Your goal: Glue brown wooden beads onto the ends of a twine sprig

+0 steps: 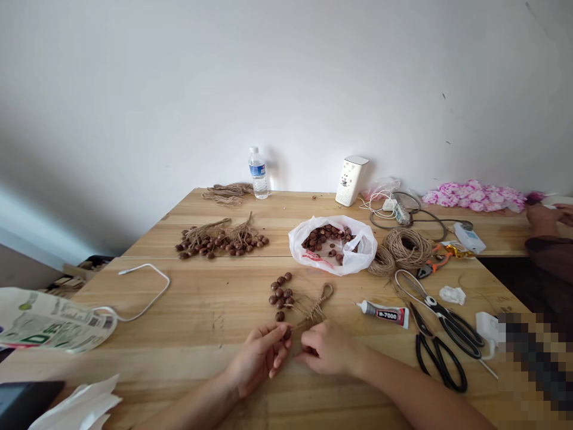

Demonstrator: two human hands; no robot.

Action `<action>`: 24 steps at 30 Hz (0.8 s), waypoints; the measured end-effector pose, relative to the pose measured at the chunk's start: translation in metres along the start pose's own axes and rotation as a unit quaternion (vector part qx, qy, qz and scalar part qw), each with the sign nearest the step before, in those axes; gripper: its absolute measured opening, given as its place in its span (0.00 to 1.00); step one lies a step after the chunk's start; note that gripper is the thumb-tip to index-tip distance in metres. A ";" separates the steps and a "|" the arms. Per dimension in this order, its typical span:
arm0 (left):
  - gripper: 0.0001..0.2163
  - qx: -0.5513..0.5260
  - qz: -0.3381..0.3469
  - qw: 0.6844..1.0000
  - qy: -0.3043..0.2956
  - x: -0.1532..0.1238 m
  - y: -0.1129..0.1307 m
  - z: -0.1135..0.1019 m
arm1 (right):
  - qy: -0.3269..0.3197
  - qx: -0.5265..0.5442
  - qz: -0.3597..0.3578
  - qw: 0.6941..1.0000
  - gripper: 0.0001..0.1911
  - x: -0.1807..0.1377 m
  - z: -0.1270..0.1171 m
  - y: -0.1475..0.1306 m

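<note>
My left hand (pixel 261 357) and my right hand (pixel 326 349) meet at the near middle of the wooden table (pixel 210 298). Both are closed in a pinch. The left pinches a brown bead (pixel 286 334) at the end of a jute twine bundle (pixel 313 306). The right pinches the twine strands beside it. The bundle fans away from my hands, with a braided loop at its far end and several brown beads (pixel 280 292) strung on its left side.
A white plastic bag of beads (pixel 333 242), twine coils (pixel 405 248), finished beaded bundles (pixel 221 239), a glue tube (pixel 385 312), two scissors (pixel 441 337), pliers (pixel 432 263), a water bottle (pixel 258 173), a white paper bag (pixel 54 325). Another person's hand (pixel 544 215) rests far right.
</note>
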State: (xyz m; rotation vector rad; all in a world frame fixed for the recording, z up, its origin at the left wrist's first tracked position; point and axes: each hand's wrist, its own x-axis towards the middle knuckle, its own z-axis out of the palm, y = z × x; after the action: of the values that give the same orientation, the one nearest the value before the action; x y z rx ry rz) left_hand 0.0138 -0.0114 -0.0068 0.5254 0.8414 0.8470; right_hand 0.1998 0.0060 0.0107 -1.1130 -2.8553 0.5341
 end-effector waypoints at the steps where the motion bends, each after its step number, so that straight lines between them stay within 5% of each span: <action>1: 0.13 0.004 0.002 1.000 0.002 0.000 0.000 0.000 | 0.000 0.000 -0.001 1.000 0.10 0.000 0.000 0.000; 24: 0.17 0.017 0.035 0.999 0.032 0.000 -0.010 0.005 | 0.000 0.004 0.002 1.000 0.10 0.000 0.000 0.001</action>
State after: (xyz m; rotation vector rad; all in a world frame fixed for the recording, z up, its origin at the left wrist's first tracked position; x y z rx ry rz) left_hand 0.0220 -0.0171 -0.0110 0.5618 0.9017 0.9182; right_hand 0.2005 0.0062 0.0110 -1.1177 -2.8485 0.5443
